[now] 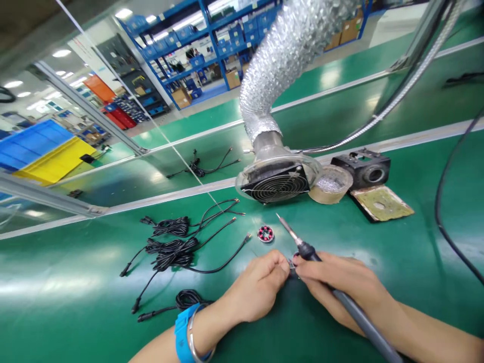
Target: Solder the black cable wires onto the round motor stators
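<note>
My right hand (348,282) is closed around a soldering iron (308,250), whose bare tip points up and away to the left. The fingertips of that hand also pinch a small part that is mostly hidden. My left hand (260,287) is closed, its thumb and forefinger pressed together right beside the right fingertips; what they grip is too small and covered to name. Just beyond the hands, a small round part with red and black segments (265,233) lies on the green bench. A coiled black cable (189,299) rests behind my left wrist.
Several coiled black cables (172,247) with bare wire ends lie to the left. A fume extractor fan (278,184) hangs from a silver duct (264,80). To its right are a tape roll (331,185), a black soldering iron stand (363,169) and a sponge tray (382,202).
</note>
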Tool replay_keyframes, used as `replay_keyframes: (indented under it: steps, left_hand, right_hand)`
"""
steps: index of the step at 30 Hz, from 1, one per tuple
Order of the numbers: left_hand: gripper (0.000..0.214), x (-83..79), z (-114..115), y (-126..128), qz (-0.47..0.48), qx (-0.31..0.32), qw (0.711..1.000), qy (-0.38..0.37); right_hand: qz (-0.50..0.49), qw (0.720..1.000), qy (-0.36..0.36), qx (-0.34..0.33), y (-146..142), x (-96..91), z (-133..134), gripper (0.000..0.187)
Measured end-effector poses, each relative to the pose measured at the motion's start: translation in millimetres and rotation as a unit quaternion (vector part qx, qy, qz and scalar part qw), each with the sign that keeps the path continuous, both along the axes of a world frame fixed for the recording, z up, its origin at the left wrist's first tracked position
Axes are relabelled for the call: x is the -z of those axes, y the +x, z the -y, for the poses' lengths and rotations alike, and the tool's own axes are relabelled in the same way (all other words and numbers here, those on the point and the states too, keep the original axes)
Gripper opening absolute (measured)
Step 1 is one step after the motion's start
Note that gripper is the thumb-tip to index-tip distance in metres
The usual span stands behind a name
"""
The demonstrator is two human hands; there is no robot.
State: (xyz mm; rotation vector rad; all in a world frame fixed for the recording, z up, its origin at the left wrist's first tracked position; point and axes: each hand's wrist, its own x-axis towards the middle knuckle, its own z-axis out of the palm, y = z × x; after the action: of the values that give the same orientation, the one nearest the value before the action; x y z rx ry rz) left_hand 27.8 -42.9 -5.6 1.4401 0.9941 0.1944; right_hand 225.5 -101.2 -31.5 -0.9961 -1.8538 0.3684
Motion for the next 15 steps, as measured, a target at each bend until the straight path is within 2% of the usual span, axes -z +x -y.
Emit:
replay_keyframes:
  steps: [4,7,10,15]
  left_hand:
    - [0.028,-10.1,0,-1,-0.032,0.072,0.995,0.054]
    - [0.023,-20.5,-1,0,-0.065,0.103,0.985,0.12]
    - [0.021,-26.1,-3,1,-0.079,0.103,0.976,0.172]
    - [0.024,-15.3,-5,-1,-0.05,0.084,0.988,0.116]
  right_hand:
    - [0.043,0.998,0.048,-0.014,-4,9.8,-2,0.031]
    - [0.045,0.998,0.035,0.01,-2,9.8,-1,0.03]
    - [0.019,1.0,-0.001,0.021,-2,4.6,1,0.028]
    - [-0.002,0.999,-0.046,-0.008,-7,-1.4,4,0.03]
